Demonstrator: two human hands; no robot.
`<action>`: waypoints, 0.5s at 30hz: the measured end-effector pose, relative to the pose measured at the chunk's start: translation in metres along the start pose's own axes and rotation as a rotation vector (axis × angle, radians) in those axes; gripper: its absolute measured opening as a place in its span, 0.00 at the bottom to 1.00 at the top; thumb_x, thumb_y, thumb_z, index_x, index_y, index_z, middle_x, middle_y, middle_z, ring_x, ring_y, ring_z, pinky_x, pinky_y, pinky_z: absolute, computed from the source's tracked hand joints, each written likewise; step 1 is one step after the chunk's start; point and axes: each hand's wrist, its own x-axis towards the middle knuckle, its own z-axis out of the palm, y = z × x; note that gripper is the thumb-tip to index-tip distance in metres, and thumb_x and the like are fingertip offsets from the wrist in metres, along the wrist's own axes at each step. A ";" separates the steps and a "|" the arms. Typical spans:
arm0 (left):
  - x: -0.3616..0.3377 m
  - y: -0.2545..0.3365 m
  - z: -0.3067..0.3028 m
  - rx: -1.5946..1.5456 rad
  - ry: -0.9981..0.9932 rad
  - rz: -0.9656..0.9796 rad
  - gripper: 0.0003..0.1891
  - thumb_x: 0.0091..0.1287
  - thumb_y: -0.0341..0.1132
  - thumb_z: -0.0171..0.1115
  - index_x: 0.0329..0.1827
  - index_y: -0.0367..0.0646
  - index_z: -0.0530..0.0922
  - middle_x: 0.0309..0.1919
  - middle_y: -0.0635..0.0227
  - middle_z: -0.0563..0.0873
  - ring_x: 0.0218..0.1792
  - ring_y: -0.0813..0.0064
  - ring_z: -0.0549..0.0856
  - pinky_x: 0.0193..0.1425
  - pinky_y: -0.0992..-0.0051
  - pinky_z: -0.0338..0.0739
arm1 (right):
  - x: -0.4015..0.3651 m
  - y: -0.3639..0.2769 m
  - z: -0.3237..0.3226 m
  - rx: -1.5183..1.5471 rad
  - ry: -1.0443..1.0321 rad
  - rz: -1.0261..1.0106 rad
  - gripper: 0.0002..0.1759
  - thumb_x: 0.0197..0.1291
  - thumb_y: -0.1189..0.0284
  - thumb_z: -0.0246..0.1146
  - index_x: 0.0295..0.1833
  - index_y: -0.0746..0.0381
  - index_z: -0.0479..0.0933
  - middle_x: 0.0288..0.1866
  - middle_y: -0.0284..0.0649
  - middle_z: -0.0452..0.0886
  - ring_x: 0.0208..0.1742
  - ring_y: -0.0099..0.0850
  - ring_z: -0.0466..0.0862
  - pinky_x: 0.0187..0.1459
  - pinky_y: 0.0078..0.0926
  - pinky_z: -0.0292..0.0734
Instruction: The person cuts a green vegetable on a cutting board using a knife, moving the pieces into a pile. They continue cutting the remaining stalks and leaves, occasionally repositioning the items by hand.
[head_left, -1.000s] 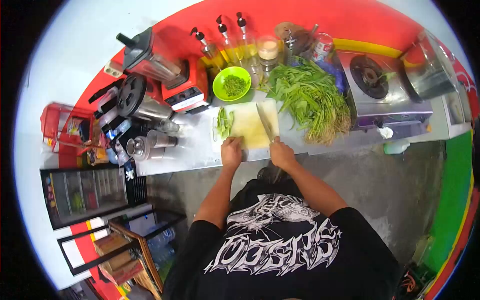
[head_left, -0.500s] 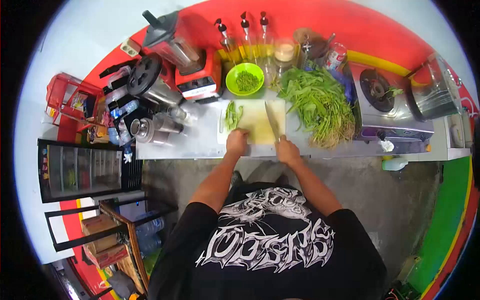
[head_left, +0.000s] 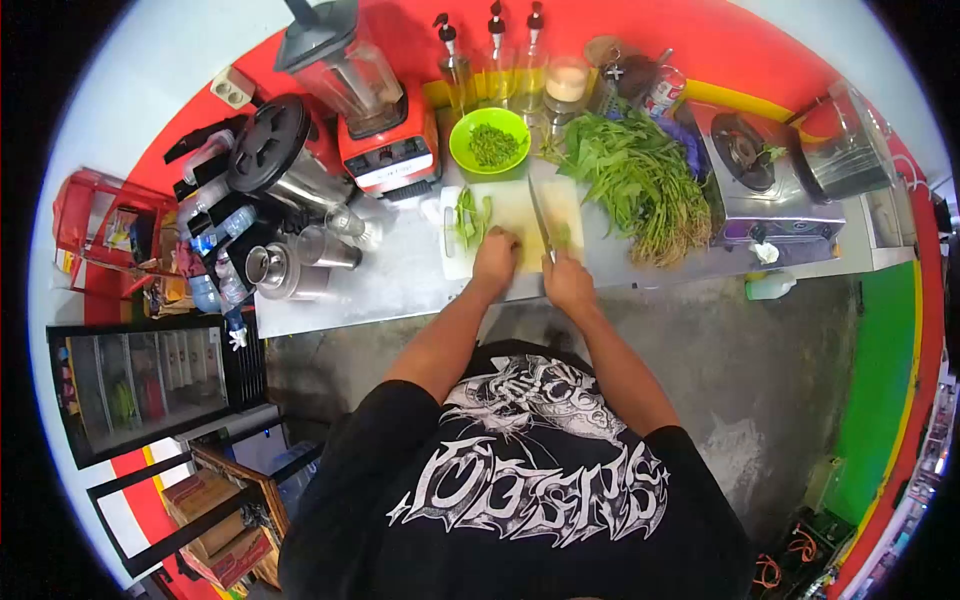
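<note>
I'm looking straight down at the cutting board (head_left: 515, 200) from here. The right hand (head_left: 568, 283) is closed round the handle of the knife (head_left: 541, 215), with the blade running away from the body across the board. The left hand (head_left: 497, 255) rests knuckles-up on the board just beside the blade. Its fingers are curled under, and I can't tell whether they pin anything down. The green stalks (head_left: 468, 216) lie in a loose bunch at the board's left edge, apart from the blade, and a few small green bits (head_left: 563, 236) sit by the knife's right side.

My worry is that gap — the fingertips are tucked right next to the edge, so a sideways wobble of the blade could nick them. The board's near edge also reaches close to the counter (head_left: 400, 280) lip, and a hard press could shift it. The green bowl (head_left: 490, 143) and leafy greens (head_left: 640, 180) sit behind the board, well out of the way.
</note>
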 end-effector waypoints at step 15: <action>0.005 -0.010 -0.001 -0.086 -0.009 -0.006 0.09 0.58 0.24 0.65 0.39 0.43 0.88 0.42 0.47 0.83 0.46 0.46 0.84 0.55 0.56 0.81 | -0.008 -0.035 0.029 -0.147 -0.068 0.008 0.17 0.71 0.68 0.50 0.55 0.70 0.72 0.47 0.63 0.87 0.49 0.58 0.88 0.54 0.53 0.81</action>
